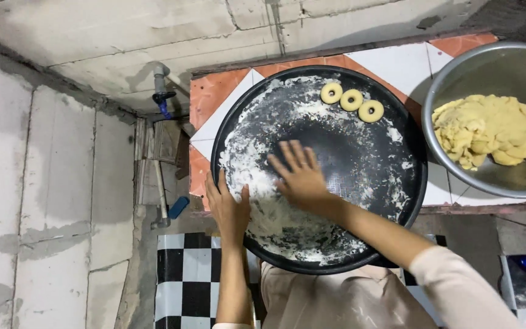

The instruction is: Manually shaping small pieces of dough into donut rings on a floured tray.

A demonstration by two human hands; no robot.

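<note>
Over on the far left it's just rough grey concrete wall, with a small tap [163, 92] with a blue handle poking out near the corner and some pipework below it. Down by the person's feet there's a bit of black-and-white checkered floor [187, 274].

Next comes the left hand [227, 206], resting on the near-left rim of a big round black tray [397, 201]. Its fingers are held close together and lie flat along the edge, thumb on the inside, holding nothing, just steadying the rim.

The tray sits on a desk [397, 64] tiled in orange and white, and it's dusted all over with white flour [257, 164], thickest on the left and near side. The right hand [301, 175] is pressed palm-down in that flour around the middle of the tray, fingers spread wide and flat, nothing in them.

At the far edge of the tray, three little ring-shaped dough pieces [351, 100] sit in a row, nearly touching each other.

Far right, a metal bowl [458, 164] sits just beside the tray with a lump of yellow dough [488, 129] inside.
</note>
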